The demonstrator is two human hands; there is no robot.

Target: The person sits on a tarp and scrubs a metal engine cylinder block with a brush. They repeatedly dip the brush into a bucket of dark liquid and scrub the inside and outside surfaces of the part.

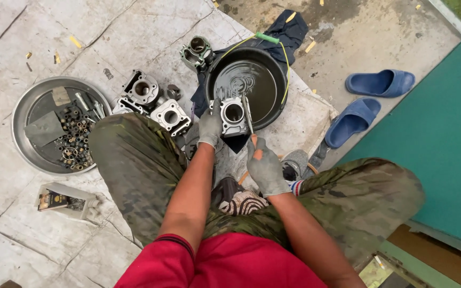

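- Squatting on a concrete floor (134, 32), camo trousers, grey work gloves on both hands.
- Left hand (210, 125) clamped round the side of an engine cylinder block (234, 114), fingers wrapped tight on its edge, block held up over the near rim of a black basin (273, 69) of dark liquid.
- Right hand (265, 168) closed in a fist on a brush handle (248, 114), thin shaft running up along the block's right side, touching it.
- More cylinder blocks on the floor: two (142, 89) (172, 116) just left of the held one, another (197, 52) by the basin's far-left rim.
- Round metal tray (25, 114) well off left, full of small nuts and bolts (76, 141).
- Dark cloth (289, 29) under the basin, green-handled tool (267, 38) on its far rim.
- Blue slippers (380, 82) (352, 121) off right.
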